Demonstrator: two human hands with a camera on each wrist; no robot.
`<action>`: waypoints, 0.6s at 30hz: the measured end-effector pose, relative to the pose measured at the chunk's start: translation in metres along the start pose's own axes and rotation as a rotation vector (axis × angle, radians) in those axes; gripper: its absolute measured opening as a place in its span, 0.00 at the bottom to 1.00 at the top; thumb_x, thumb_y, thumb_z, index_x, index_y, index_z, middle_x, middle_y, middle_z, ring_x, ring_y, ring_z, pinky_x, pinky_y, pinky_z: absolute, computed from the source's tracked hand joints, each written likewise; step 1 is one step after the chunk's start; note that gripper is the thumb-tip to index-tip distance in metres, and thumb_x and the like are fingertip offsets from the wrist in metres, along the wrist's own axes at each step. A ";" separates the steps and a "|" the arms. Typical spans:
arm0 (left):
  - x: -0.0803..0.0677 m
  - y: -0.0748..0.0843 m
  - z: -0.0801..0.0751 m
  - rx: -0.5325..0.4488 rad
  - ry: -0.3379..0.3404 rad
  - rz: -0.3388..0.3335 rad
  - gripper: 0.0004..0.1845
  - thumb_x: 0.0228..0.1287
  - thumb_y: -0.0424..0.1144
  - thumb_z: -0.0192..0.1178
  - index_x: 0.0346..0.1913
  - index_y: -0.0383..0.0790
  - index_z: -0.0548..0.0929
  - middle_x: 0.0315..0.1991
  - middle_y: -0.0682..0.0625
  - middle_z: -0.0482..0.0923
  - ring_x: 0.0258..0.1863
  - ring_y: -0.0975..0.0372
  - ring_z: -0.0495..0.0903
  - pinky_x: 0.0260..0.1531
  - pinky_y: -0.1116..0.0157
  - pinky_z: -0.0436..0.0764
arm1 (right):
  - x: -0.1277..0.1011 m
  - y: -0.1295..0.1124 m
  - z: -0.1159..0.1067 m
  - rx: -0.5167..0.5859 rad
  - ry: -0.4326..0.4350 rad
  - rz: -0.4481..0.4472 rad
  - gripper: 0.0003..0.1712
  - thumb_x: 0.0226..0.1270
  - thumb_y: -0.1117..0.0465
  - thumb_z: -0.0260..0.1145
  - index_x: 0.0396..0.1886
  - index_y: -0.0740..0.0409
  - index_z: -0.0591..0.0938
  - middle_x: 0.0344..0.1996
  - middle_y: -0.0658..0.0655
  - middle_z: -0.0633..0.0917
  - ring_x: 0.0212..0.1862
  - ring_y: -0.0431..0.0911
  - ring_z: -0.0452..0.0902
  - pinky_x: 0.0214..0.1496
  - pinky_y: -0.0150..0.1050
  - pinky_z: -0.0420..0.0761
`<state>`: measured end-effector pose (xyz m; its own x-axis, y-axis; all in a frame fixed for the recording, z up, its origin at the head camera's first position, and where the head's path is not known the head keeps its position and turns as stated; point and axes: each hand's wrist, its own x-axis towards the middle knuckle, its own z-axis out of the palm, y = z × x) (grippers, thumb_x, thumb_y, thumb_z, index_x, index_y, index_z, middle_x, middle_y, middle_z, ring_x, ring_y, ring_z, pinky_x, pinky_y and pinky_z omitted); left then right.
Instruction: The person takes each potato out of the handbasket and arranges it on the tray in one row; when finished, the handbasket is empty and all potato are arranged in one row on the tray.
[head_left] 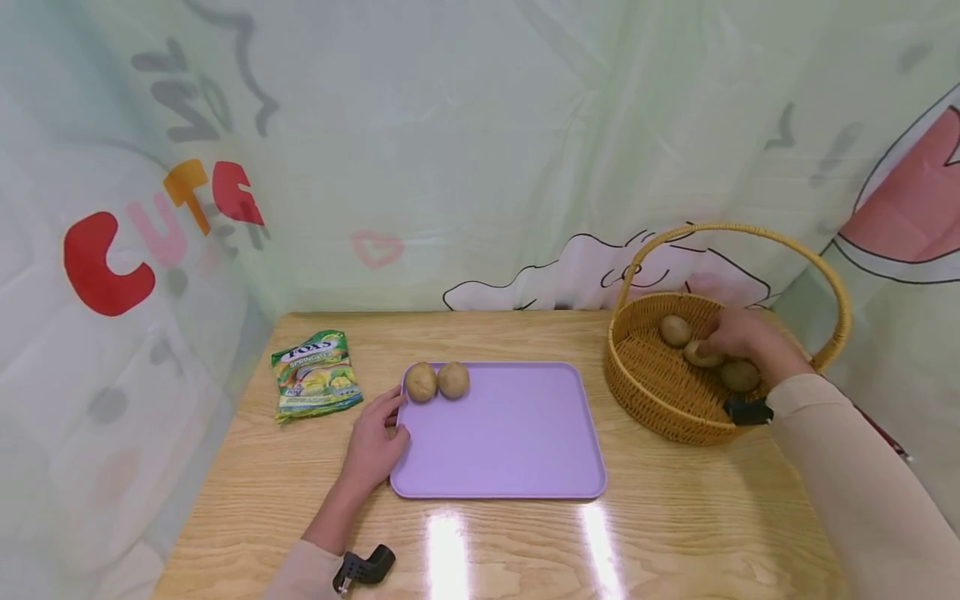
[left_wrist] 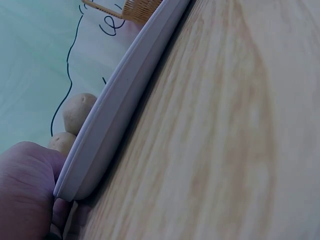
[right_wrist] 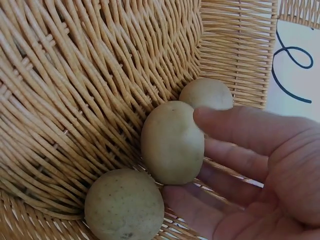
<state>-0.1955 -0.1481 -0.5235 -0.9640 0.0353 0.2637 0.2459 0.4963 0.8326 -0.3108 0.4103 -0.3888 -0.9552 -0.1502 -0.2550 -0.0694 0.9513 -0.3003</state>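
Observation:
Inside the wicker basket (head_left: 651, 408) my right hand (head_left: 750, 340) holds a potato (right_wrist: 170, 145), its thumb on the skin and its fingers curled along the far side. A second potato (right_wrist: 124, 207) and a third potato (right_wrist: 206, 94) lie against the basket wall on either side of it. My left hand (head_left: 372, 443) grips the left edge of a purple tray (head_left: 495, 437); the left wrist view shows fingers partly hidden below the rim. Two potatoes, one at the corner (head_left: 421, 382) and one beside it (head_left: 453, 380), rest in the tray's far left corner.
A green Fox's candy bag (head_left: 317, 377) lies left of the tray on the wooden table (head_left: 517, 542). The basket's tall handle (head_left: 738, 227) arches over its opening. A printed curtain (head_left: 450, 167) hangs behind the table's far edge.

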 end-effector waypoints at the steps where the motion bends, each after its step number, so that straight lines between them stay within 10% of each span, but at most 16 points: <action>1: 0.000 0.000 0.000 0.002 0.001 0.002 0.25 0.53 0.22 0.56 0.58 0.26 0.78 0.64 0.41 0.71 0.51 0.54 0.79 0.46 0.64 0.82 | 0.002 0.000 0.000 -0.012 0.000 -0.018 0.17 0.58 0.53 0.70 0.34 0.65 0.85 0.30 0.58 0.84 0.33 0.53 0.76 0.37 0.51 0.78; 18: -0.001 0.001 0.000 0.012 -0.001 0.013 0.25 0.52 0.22 0.56 0.57 0.25 0.78 0.64 0.40 0.71 0.52 0.53 0.79 0.46 0.64 0.82 | 0.003 -0.005 0.016 0.172 -0.051 0.099 0.15 0.46 0.60 0.76 0.29 0.64 0.81 0.26 0.57 0.80 0.30 0.52 0.78 0.29 0.43 0.78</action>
<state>-0.1938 -0.1478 -0.5226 -0.9609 0.0425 0.2738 0.2569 0.5062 0.8233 -0.3084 0.4005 -0.4025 -0.9388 -0.0763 -0.3360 0.0779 0.9029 -0.4228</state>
